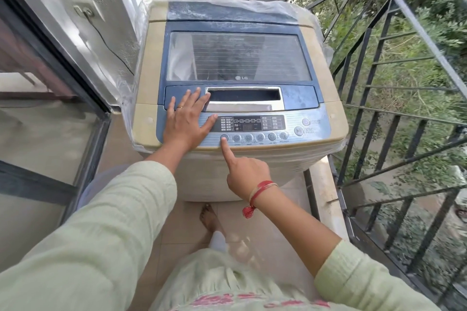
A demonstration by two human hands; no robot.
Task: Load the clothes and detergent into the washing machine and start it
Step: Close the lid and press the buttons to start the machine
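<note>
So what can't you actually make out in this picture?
- Head view: inside the washing machine; glare on its closed lid hides any clothes.
- Button labels: too small and blurred.
- The button under the right hand fingertip: covered.
- Panel beneath the flat left hand: covered.
- Display: unreadable.

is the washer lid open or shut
Shut: the lid lies flat on the washer, its handle edge down by the control panel.

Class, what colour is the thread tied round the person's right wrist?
Red thread, ending in a tassel; head view.
</note>
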